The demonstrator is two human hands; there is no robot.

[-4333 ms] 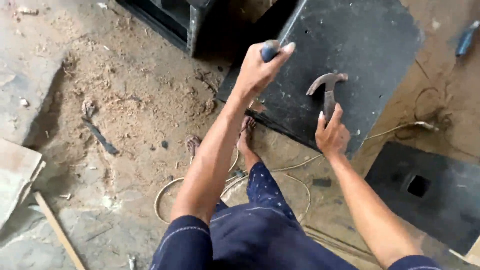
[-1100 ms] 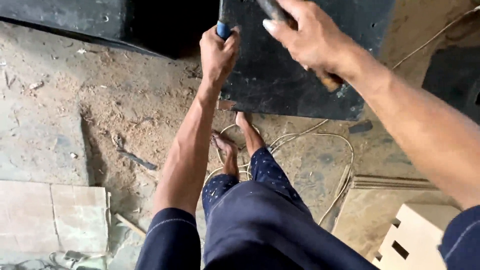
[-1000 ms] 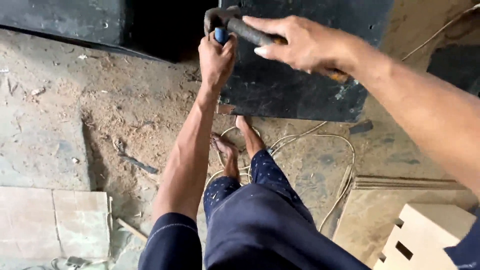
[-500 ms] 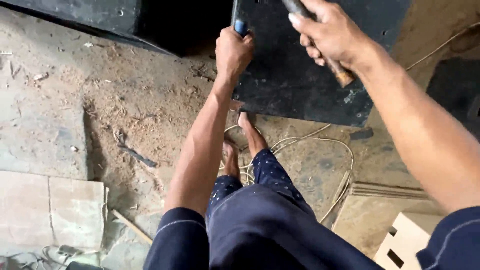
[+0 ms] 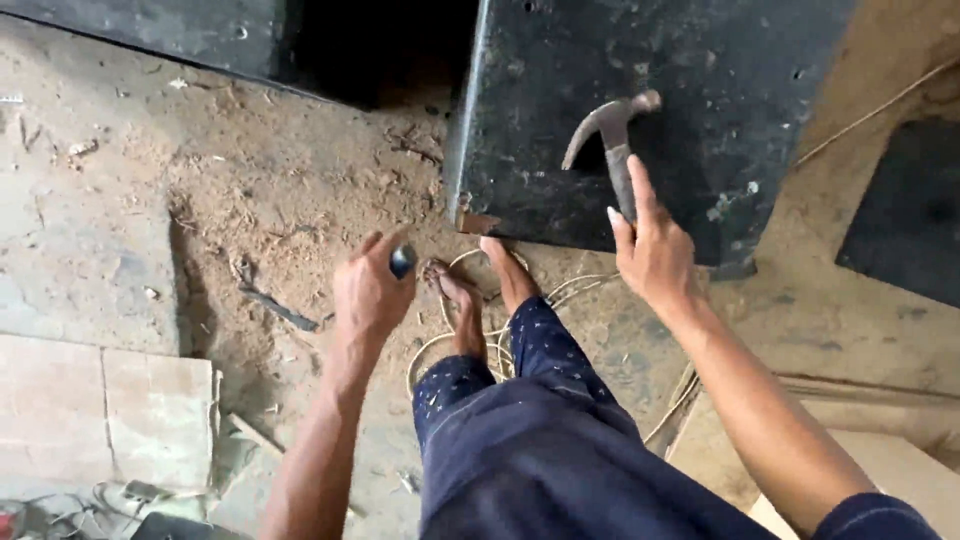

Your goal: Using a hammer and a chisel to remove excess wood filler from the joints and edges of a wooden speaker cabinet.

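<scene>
Gripping a small blue-handled tool [image 5: 402, 261] in our left hand [image 5: 370, 290], a claw hammer [image 5: 612, 150] in our right hand [image 5: 655, 258]
Hammer's long axis runs up from our closed right fist over the black panel [image 5: 700, 60]; right hand is nearer it, left fist sits off its lower-left corner, above sawdust floor [image 5: 250, 180]

The claw hammer [image 5: 612, 150] shows a dull grey metal head, worn and matt, on a rust-toned handle. Beneath it, the black panel [image 5: 660, 110] looks like painted board, matt, scuffed and flecked with pale chips. The small tool [image 5: 402, 261] in the left hand [image 5: 370, 290] has a dark blue, slightly glossy tip. The floor [image 5: 250, 190] is rough concrete under loose sawdust. The trousers [image 5: 540, 430] are dark blue cloth, finely speckled.
</scene>
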